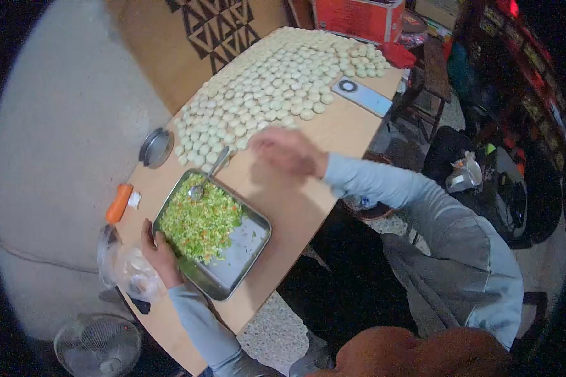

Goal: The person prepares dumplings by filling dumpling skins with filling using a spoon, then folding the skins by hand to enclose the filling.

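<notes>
A shallow metal tray (248, 251) sits near the front edge of the table (339, 135). It is turned cornerwise to the person and about half covered by a heap of chopped green and orange filling (200, 220); the end toward the person's body is bare metal. A spoon (209, 176) rests with its bowl in the far corner of the filling. Its handle leans out over the rim, with its long axis pointing up and away toward the dough rounds (277, 75).

The left hand (160, 251) is at the tray's near left rim. Its fingers are clenched on the edge, thumb on the rim beside the filling. The right hand (286, 151) hovers over bare table just beyond the tray, at the near fringe of the dough rounds. It is blurred, so I cannot tell whether its fingers are spread or closed, or whether they hold anything. The spoon's handle tip lies just to that hand's left, so the right hand is clearly nearer to it; the left hand is at the opposite side of the tray.

The dough rounds cover most of the far half of the table in close rows. A phone (361, 95) lies beside them and a red box (358, 17) stands beyond. A round metal lid (155, 147), an orange piece (118, 203) and a plastic bag (129, 270) lie along the left edge. A fan (97, 345) stands on the floor.
</notes>
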Tool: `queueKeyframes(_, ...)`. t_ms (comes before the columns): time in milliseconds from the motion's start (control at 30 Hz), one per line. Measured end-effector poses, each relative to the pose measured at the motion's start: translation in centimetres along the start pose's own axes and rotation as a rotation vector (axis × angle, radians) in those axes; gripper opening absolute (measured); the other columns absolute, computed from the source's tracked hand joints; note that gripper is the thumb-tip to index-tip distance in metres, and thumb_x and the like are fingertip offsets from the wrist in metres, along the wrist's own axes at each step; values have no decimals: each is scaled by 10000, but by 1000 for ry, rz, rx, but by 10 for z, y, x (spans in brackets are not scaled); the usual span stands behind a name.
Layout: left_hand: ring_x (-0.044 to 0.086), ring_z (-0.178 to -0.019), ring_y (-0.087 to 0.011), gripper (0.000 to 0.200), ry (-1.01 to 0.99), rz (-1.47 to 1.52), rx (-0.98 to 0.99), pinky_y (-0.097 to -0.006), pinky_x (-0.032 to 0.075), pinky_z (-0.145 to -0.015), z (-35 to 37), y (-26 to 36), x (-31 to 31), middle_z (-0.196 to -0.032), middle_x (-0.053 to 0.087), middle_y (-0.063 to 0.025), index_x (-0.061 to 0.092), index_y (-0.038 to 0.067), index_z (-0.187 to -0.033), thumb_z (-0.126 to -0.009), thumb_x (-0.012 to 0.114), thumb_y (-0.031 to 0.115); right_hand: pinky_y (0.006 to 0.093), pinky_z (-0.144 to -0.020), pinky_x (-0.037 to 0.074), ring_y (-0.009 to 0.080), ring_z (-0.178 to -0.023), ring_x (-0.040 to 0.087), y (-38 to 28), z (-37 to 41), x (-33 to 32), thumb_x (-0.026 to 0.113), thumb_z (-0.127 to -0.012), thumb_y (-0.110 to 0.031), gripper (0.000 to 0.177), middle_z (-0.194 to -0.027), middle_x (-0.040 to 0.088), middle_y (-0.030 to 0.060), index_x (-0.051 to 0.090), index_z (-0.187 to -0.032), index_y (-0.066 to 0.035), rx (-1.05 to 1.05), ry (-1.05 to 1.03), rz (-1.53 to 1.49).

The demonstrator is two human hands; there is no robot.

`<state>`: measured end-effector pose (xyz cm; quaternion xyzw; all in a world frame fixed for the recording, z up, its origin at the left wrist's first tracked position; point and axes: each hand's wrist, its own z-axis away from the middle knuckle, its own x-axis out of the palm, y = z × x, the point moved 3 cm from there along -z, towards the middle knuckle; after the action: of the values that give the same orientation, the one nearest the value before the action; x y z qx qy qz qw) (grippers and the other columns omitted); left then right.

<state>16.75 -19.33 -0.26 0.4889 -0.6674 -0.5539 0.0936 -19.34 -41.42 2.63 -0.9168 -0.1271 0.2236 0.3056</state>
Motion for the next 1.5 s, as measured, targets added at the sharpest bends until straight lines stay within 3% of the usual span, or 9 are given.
queueKeyframes(133,569,-1268,-272,450,41,58,-13,-364,415,-1102,-2,1,2,-1366,599,-195,557,-58,-1366,-928,456,-60,366,-902,521,276,-1042,649,42,-13,-65,642,-946,-164,263,-1095,681,157,672,-1158,-12,226,120,415)
queueKeyframes(333,612,-1191,-251,477,89,49,-14,-343,450,-1051,6,14,5,-1301,642,-173,594,-37,-1336,-898,413,-90,427,-942,499,348,-1081,627,100,-45,-79,647,-879,-117,355,-1198,658,163,656,-1231,-76,-28,-119,657)
queueKeyframes(433,624,-1154,-234,473,101,60,-35,-330,460,-1025,7,17,5,-1268,660,-166,619,-32,-1311,-890,411,-93,420,-937,506,321,-1081,639,110,-54,-78,668,-872,-113,372,-1161,674,164,663,-1244,-91,263,-346,445)
queueKeyframes(533,626,-1139,-220,461,95,38,-16,-322,463,-1011,7,21,4,-1242,672,-163,638,-29,-1286,-888,414,-90,405,-927,514,298,-1058,652,112,-60,-77,694,-873,-141,352,-1111,692,167,681,-1220,-88,296,-398,394)
queueKeyframes(667,631,-1126,-213,452,110,69,-6,-318,467,-1001,7,16,6,-1223,681,-157,650,-28,-1269,-889,412,-85,390,-930,508,294,-1012,656,95,-62,-73,726,-858,-171,318,-1085,707,156,697,-1136,-20,540,-263,257)
queueKeyframes(767,631,-1121,-204,448,103,89,-35,-311,466,-1000,9,24,6,-1215,684,-149,657,-23,-1259,-890,409,-82,400,-957,495,310,-1023,646,60,-65,-62,731,-842,-172,316,-1091,706,158,701,-1111,-8,35,-134,489)
queueKeyframes(900,632,-1105,-193,449,104,62,-21,-304,464,-1002,8,18,7,-1195,688,-139,661,-16,-1258,-890,412,-82,438,-865,492,348,-984,618,18,-55,-14,733,-833,-202,293,-1005,688,159,682,-1057,-21,-122,-348,403)
queueKeyframes(1133,641,-1069,-178,447,75,102,-151,-292,483,-954,11,30,5,-1192,692,-146,667,1,-1260,-890,432,-89,419,-925,398,290,-1058,571,24,-39,39,740,-841,-230,261,-1019,637,94,674,-1043,-78,-245,-432,475)
queueKeyframes(1500,645,-1088,-212,441,108,-51,20,-320,483,-973,8,23,3,-1212,688,-154,655,-15,-1268,-900,422,-80,434,-945,379,291,-1136,539,36,-34,33,727,-869,-286,299,-1143,615,86,675,-1081,-83,-200,-365,483)
